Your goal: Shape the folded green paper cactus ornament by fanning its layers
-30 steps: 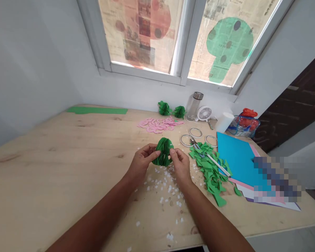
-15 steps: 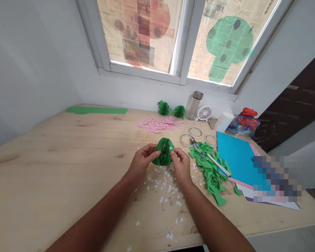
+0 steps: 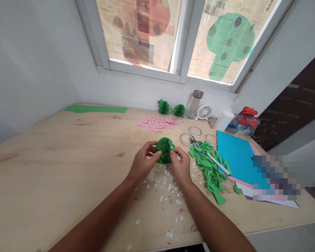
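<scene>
A green paper honeycomb ball [image 3: 165,152] with many folded layers is held above the table between my two hands. My left hand [image 3: 146,155] pinches its left side, the thumb on the front layers. On the right side, my right hand [image 3: 180,161] grips the ball's edge between thumb and fingers, near a small white patch. Below the hands, small white paper bits [image 3: 169,187] lie scattered over the wooden table [image 3: 76,182]. Two similar green paper shapes [image 3: 163,107] stand by the wall, behind a heap of pink paper cutouts [image 3: 159,123].
To the right lie green paper scraps [image 3: 212,178] with pliers [image 3: 194,141] and a white pen-like stick [image 3: 217,163], beside several wire rings [image 3: 195,131]. Blue paper [image 3: 236,157] tops a stack of sheets. A glass bottle [image 3: 194,105] and small fan [image 3: 204,111] stand behind.
My left hand has shifted slightly, and the ball's front layers have moved a little, its dark middle fold facing me. Both hands keep their hold. The view has tilted slightly.
</scene>
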The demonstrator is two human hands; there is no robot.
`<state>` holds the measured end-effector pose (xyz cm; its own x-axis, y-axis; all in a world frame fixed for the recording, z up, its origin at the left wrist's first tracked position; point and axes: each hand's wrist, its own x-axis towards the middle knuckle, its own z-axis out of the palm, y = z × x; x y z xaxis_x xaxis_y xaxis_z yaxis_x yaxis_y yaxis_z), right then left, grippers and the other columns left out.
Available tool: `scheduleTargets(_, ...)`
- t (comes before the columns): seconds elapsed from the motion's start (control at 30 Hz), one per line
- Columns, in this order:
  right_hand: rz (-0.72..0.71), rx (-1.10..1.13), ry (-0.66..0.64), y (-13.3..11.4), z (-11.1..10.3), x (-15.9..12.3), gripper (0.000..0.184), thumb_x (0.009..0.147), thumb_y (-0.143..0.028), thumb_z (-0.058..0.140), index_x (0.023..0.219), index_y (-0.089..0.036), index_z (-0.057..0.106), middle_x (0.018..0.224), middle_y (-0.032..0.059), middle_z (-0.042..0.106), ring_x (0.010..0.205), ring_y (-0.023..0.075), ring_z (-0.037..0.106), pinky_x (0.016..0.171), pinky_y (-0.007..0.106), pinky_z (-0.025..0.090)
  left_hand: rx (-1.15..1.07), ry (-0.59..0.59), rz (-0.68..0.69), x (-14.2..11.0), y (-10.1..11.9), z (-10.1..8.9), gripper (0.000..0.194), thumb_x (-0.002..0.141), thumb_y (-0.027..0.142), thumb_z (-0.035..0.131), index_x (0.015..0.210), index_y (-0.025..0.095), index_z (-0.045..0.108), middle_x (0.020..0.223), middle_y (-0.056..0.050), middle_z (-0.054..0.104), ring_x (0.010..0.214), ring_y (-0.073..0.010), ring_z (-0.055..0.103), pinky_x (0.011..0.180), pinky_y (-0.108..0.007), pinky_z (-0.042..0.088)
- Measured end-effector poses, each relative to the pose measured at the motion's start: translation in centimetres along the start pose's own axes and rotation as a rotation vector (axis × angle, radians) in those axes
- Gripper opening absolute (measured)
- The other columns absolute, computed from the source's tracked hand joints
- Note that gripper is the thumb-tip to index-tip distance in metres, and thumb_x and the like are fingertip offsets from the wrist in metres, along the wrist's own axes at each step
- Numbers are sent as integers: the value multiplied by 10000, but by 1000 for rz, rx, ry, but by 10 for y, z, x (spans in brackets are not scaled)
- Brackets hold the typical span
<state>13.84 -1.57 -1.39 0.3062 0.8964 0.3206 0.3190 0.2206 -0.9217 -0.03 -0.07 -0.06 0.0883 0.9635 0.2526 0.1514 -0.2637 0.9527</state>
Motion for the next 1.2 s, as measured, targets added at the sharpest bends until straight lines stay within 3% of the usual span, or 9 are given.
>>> scheduleTargets(0.13, -74, -135, 30, -1, -1, -1, 190, 793, -318, 515, 742, -184, 640, 733, 13, 639, 740, 165, 528, 694, 265, 389, 259, 157, 325, -5, 8, -2, 320, 781, 254, 561, 1098, 214, 544, 1079, -78, 596, 1032, -222, 553, 869, -389, 465)
scheduleTargets(0.23, -146, -224, 26, -4, -1, -4, 172, 805, -293, 513, 775, -188, 647, 775, 33, 658, 791, 183, 537, 743, 294, 380, 389, 176, 574, -9, 14, -1, 190, 779, 186, 560, 960, 211, 611, 1093, -87, 588, 1102, -236, 508, 955, -425, 422)
scheduleTargets(0.3, -201, -294, 14, -7, -1, -7, 167, 814, -278, 513, 780, -188, 650, 788, 42, 664, 812, 190, 538, 774, 312, 364, 477, 175, 633, -10, 14, 0, 149, 771, 159, 565, 888, 213, 640, 1095, -89, 595, 1144, -257, 479, 978, -450, 401)
scheduleTargets(0.6, -350, -479, -23, -12, 1, -11, 156, 841, -219, 516, 838, -197, 670, 824, 41, 679, 830, 186, 529, 814, 331, 303, 663, 208, 609, -10, 8, 2, 146, 778, 165, 553, 857, 193, 672, 1103, -99, 617, 1178, -283, 457, 987, -467, 376)
scheduleTargets(1.2, -424, -573, -121, -14, 3, -13, 191, 882, -198, 469, 875, -203, 659, 807, 34, 660, 842, 178, 511, 812, 324, 282, 791, 263, 596, -12, 10, 2, 129, 784, 178, 562, 759, 214, 683, 1027, -72, 661, 1121, -298, 496, 942, -492, 344)
